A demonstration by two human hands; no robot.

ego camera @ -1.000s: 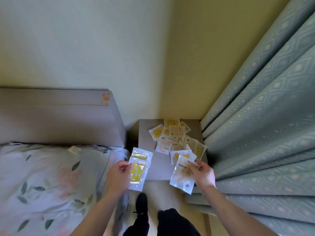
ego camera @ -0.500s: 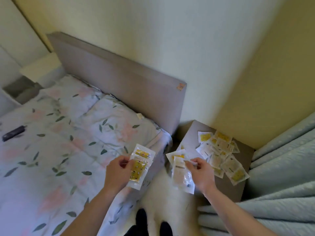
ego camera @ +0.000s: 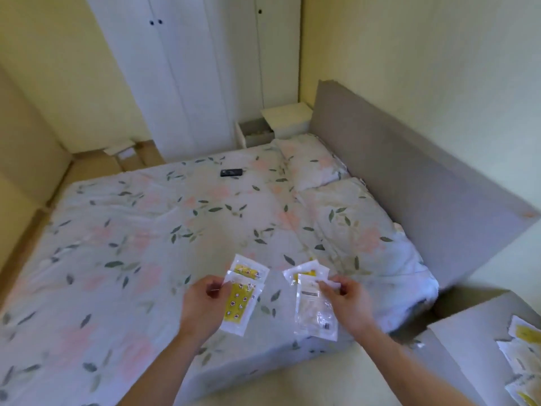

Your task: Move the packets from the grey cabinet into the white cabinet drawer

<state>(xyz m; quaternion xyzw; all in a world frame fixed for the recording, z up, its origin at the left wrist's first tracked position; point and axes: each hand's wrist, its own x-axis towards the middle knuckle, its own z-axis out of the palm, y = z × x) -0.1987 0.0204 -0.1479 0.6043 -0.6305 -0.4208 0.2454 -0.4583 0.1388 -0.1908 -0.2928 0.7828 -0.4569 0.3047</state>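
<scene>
Left packets: two clear plastic packets with yellow printed inserts [ego camera: 244, 294], overlapped, pinched by their left edge in the left hand [ego camera: 203, 307], fingers closed on them, above the near edge of the bed.
Right packets: two clear plastic packets, the front one showing a white label [ego camera: 313, 303], gripped at their right edge by the right hand [ego camera: 349, 307], fingers closed.
Remaining packets: loose pile of yellow-and-clear packets [ego camera: 524, 356] on the grey cabinet [ego camera: 456, 341] at the lower right, cut off by the frame.
White cabinet drawer: pulled-out drawer [ego camera: 254, 133] of the small white bedside cabinet [ego camera: 288, 120] across the bed; contents too small to tell.
Open room: floral-sheeted bed [ego camera: 146, 230] lies between; a dark flat object [ego camera: 231, 172] near its far edge.
</scene>
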